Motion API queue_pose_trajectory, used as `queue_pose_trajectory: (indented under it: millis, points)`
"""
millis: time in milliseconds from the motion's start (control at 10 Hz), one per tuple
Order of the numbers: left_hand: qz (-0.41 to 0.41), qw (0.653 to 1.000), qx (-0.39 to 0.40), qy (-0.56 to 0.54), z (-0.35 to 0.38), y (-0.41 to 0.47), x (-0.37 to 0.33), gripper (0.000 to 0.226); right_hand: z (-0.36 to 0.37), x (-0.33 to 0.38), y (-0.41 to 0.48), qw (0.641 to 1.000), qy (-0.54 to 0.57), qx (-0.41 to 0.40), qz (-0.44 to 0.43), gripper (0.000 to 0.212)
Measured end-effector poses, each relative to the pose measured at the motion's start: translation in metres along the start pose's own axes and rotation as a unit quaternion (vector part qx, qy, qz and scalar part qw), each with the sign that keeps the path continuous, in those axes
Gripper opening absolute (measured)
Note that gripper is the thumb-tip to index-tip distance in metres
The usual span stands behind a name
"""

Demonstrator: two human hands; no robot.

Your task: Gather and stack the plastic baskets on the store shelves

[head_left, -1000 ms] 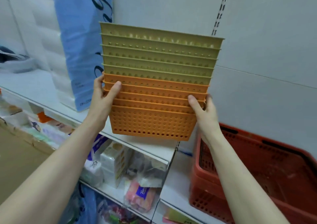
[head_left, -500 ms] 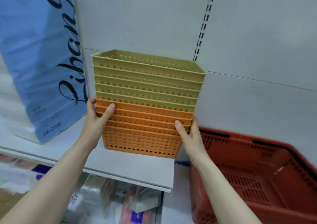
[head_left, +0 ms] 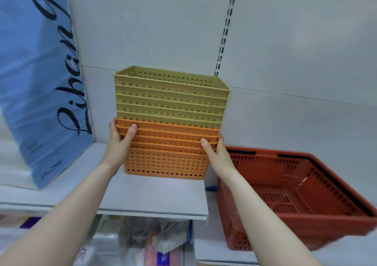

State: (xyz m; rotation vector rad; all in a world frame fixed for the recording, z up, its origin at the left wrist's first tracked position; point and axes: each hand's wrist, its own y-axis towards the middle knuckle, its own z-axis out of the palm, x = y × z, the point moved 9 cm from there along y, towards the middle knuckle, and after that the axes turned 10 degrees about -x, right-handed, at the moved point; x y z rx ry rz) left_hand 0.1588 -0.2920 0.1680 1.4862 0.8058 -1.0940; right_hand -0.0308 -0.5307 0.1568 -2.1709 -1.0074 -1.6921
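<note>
Stack of nested perforated baskets [head_left: 170, 123] sits upright on the grey shelf [head_left: 155, 198], openings up, bases down. Lower part is orange baskets [head_left: 166, 160], five rims visible; upper part is olive-yellow baskets [head_left: 171, 100], also five rims. Long axis of the stack runs left-right, roughly parallel to the shelf's front edge and the white back panel [head_left: 155, 27]; long perforated side faces the camera. Whether the bottom basket is fully resting on the shelf or just above it: cannot tell. Stack stands toward the back of the shelf, close to the panel, at the shelf's right end.

Left hand [head_left: 119, 143] on the stack's left short end, at the level of the orange rims. Thumb lies across the front-left corner; the other fingers wrap behind the end and are hidden. Closed grip on the orange baskets.

Right hand [head_left: 218, 153] mirrors it on the right short end: thumb on the front-right corner at the orange rims, other fingers curled round the end. Also clamped on the orange baskets. Both forearms bare, reaching up from the bottom of the frame.

Around it: big blue bag [head_left: 38, 78] with black script lettering stands on the same shelf to the left, apart from the stack. Red shopping basket [head_left: 295, 200] to the right on a lower shelf, tilted, just beside the right wrist. Slotted upright [head_left: 225, 31] in the back panel above the stack's right side. Blurred packaged goods [head_left: 155, 243] under the shelf.
</note>
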Motion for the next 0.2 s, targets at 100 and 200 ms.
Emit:
queue_pose_trajectory:
  millis: [100,200]
  points:
    - [0.005,0.999,-0.012,0.039,-0.01,-0.008,-0.005,0.063,-0.008,0.007,-0.007,0.997,-0.078,0.024,0.008,0.067]
    - [0.025,0.997,-0.043,0.057,-0.026,-0.041,-0.004,0.056,-0.069,0.028,-0.006,0.987,-0.133,-0.083,-0.035,0.058]
